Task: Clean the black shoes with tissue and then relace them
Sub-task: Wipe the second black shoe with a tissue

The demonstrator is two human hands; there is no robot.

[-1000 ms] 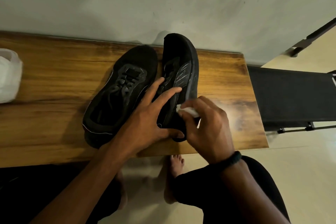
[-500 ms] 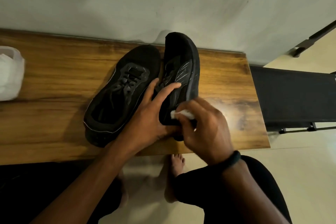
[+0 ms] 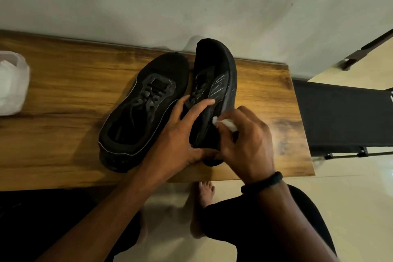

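Two black shoes lie on a wooden table (image 3: 63,102). The left shoe (image 3: 144,108) rests flat with its laces in place. The right shoe (image 3: 217,83) is tipped on its side, toe toward the wall. My left hand (image 3: 182,132) grips the right shoe near its heel, with thumb under the heel and fingers over the opening. My right hand (image 3: 248,142) pinches a small white tissue (image 3: 225,123) and presses it against the shoe's side near the heel.
A white plastic bag (image 3: 10,83) sits at the table's far left edge. A black seat on a metal frame (image 3: 344,117) stands right of the table. The wall runs close behind the table. My bare foot (image 3: 205,193) and knee are below the front edge.
The right hand has moved the tissue slightly along the shoe's side near the heel, first toward the heel, now a little back up. The left hand keeps its grip; the shoe barely shifted.
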